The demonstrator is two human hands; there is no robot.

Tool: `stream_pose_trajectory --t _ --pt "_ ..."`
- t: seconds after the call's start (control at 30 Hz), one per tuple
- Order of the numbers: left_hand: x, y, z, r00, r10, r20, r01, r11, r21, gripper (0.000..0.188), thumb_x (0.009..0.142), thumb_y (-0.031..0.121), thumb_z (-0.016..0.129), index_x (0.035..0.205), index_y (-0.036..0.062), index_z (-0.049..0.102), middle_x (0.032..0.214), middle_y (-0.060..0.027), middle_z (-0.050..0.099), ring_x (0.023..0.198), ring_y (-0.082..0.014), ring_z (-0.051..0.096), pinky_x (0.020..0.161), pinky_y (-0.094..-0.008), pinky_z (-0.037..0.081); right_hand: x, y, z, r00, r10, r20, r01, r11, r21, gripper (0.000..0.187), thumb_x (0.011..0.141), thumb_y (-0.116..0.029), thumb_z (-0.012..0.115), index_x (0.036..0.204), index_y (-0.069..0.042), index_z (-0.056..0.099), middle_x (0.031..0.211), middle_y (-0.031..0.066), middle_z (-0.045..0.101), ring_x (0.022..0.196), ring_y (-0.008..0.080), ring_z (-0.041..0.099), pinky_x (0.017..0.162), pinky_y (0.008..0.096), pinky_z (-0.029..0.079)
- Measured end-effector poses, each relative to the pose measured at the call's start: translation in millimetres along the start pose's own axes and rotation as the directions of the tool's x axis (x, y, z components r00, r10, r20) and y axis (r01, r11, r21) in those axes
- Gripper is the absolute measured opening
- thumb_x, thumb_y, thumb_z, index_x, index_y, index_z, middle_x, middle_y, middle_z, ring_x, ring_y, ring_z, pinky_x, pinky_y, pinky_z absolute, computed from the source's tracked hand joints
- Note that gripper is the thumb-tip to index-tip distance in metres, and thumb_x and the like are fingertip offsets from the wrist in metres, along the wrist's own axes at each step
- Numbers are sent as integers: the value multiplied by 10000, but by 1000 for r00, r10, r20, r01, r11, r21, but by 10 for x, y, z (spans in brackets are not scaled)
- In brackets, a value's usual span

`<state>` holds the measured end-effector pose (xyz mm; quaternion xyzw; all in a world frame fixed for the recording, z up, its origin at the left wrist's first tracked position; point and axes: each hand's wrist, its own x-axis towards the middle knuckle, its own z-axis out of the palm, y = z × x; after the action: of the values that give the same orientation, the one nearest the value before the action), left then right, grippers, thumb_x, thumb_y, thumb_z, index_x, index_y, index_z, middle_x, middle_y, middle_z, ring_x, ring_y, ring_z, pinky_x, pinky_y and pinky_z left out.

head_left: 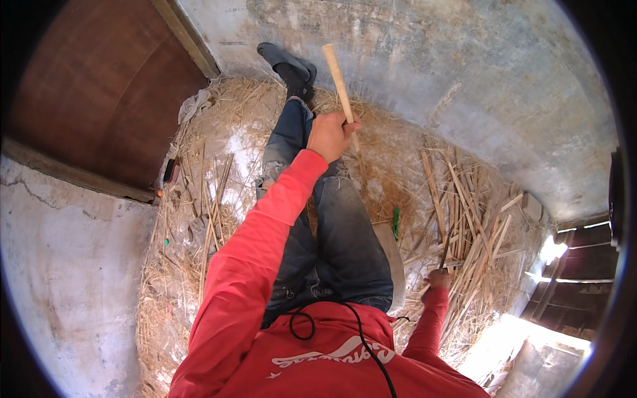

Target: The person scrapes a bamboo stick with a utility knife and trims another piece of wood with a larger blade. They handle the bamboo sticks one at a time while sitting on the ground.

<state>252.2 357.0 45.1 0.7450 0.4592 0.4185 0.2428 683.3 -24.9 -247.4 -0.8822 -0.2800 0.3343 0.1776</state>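
Note:
My left hand (330, 136) is closed round a pale, smooth wooden stick (338, 78), held out in front of me above my outstretched leg. The stick's thicker end points away, and its thinner end runs down past my fingers toward the straw. Low at my right side, my right hand (436, 278) is closed on a thin dark blade-like tool (445, 251) that points up and away. Its handle is hidden in my fist. Beside that hand lies a heap of split wooden strips (474, 215).
Straw and shavings (176, 292) cover the floor. More strips (215, 209) lie on the left. A green object (397, 223) rests right of my knee, and a dark object (170, 171) lies by the brown door (99, 93). Grey walls (451, 60) close in.

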Motion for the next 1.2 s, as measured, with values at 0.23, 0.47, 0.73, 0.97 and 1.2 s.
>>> stream_pose_trajectory --t 0.23,0.47,0.73,0.97,1.2 --pt "47 151 131 998 44 -46 -42 998 46 73 871 82 778 929 39 766 761 -192 710 725 -374 714 674 -459 561 -1084 -1947 -448 916 -343 -211 401 736 546 397 996 -119 653 1382 -64 583 772 1 600 508 66 479 440 238 372" --pt "38 229 260 994 47 -94 -39 996 79 86 844 94 794 909 45 767 765 -201 710 730 -401 702 689 -481 557 -1798 -3219 171 872 -440 -214 417 440 795 446 1073 -196 547 1496 -58 513 679 -27 505 565 45 451 488 247 360" --pt "18 75 223 986 32 -161 -24 998 55 102 874 117 768 948 48 771 761 -198 696 701 -393 690 656 -463 542 -1578 -3188 298 846 -507 168 346 759 552 453 1074 -274 577 1429 7 581 772 -4 583 651 78 559 583 259 445" --pt "16 110 262 987 66 -143 -47 990 134 94 866 113 771 928 43 766 750 -194 694 701 -391 691 652 -458 543 -2020 -3616 -55 846 -513 -144 419 473 775 422 1092 -255 535 1434 -16 591 756 -9 566 588 60 515 521 251 412" --pt "13 254 342 988 89 -126 -81 995 63 87 844 43 748 930 43 752 817 -216 715 772 -417 701 724 -501 555 -1348 -2950 238 856 -494 153 378 800 466 506 1082 -369 544 1536 -153 487 703 -4 533 478 76 427 434 251 352"
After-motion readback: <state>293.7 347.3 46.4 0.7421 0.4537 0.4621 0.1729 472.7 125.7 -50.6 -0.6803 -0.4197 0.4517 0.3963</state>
